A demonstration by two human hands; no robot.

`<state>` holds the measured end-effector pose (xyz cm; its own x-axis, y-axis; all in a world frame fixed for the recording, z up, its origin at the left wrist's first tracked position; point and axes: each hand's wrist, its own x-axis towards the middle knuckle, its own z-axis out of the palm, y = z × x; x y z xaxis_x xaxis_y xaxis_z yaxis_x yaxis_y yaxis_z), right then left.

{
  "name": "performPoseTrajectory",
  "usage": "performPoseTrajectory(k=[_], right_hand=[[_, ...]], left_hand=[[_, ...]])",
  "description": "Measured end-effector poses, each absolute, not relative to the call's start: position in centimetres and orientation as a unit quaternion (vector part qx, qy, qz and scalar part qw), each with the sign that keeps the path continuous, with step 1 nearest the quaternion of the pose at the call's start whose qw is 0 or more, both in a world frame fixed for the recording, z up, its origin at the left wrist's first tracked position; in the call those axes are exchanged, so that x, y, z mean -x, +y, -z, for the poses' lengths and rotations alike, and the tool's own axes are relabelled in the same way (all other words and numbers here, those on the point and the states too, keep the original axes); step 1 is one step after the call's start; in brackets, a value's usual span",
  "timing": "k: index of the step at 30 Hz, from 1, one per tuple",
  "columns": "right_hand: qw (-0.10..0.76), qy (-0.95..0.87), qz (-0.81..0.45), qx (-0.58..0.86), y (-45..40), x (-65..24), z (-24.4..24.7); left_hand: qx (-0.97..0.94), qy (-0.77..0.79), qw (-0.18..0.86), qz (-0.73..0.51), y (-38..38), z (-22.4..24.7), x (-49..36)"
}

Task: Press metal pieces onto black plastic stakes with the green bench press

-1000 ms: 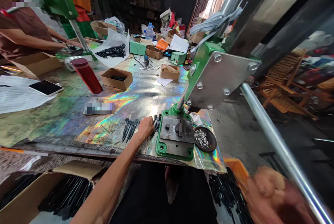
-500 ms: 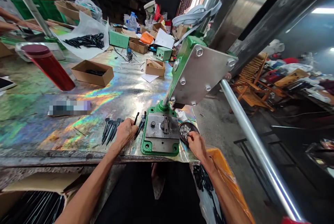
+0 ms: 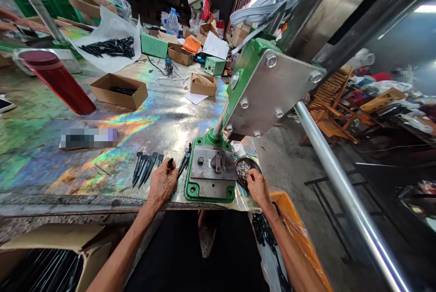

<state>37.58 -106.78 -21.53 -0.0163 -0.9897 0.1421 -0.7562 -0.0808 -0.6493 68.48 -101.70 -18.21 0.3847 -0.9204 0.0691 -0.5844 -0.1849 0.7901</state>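
Note:
My left hand [image 3: 162, 182] is closed on a small black piece [image 3: 170, 163], whose end shows above the fingers. Left of it lie several slim black pointed pieces [image 3: 147, 168] with flat heads; more black pieces [image 3: 185, 163] rest against the press's left side. My right hand [image 3: 258, 186] pinches at the edge of a dark round dish [image 3: 250, 161] holding many tiny silvery metal parts [image 3: 242, 169]. Whatever sits between those fingertips is too small to make out. Between my hands stands a green hand press [image 3: 190, 192] with a steel plate and small fixture [image 3: 218, 163] on its base.
The press's long steel lever [image 3: 334, 178] slants down on the right. Left on the table are a red tumbler [image 3: 61, 85] and a cardboard box [image 3: 117, 94] of black pieces. An orange crate [image 3: 289, 219] stands below right, an open carton [image 3: 51, 237] below left. Another person's arm [image 3: 20, 22] shows far left.
My left hand has turned and drawn back slightly, and the black piece now shows less above its fingers. The right hand stays at the dish. The view has shifted a little.

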Motion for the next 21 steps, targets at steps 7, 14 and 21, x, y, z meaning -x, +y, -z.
performPoseTrajectory(k=[7, 14, 21], right_hand=[[0.328, 0.625, 0.395, 0.588, -107.0, -36.9, 21.1], [0.516, 0.555, 0.472, 0.450, -106.2, -37.2, 19.8], [0.613, 0.459, 0.509, 0.393, -103.7, -39.8, 16.1]], left_hand=[[-0.720, -0.487, 0.401, 0.289, -101.2, 19.0, -69.1], [-0.687, -0.398, 0.507, 0.335, -100.9, 17.6, -68.6], [-0.517, -0.287, 0.614, 0.524, -99.2, 12.5, -63.7]])
